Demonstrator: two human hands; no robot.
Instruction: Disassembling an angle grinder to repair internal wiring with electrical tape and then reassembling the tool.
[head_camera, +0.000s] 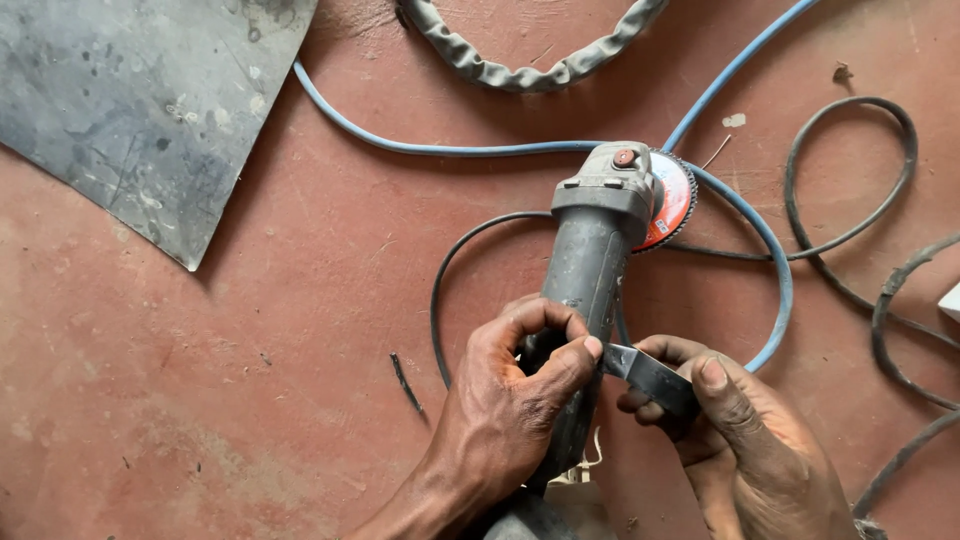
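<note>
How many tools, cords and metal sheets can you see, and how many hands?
Grinder: 1
Strip of black tape: 1
Blue hose: 1
Black cord: 1
Grey sleeve: 1
Metal sheet: 1
Hands: 2, left hand and right hand
Total: 8

Grinder (590, 260) under left hand (510, 400): dull, dusty grey plastic. Tape (650, 378) in right hand (750, 440): glossy black. Floor (250, 400) around: rough matt red.

The angle grinder (600, 270) lies on the floor (250, 400), its disc (672, 200) at the far end. A metal sheet (140, 100) lies far left. A hose (520, 72) curves behind the grinder, and cables (850, 230) loop to its right. The left hand (510, 410) wraps the grinder's near end; the right hand (740, 440), just beside it, holds a strip of tape (650, 378) against it.
</note>
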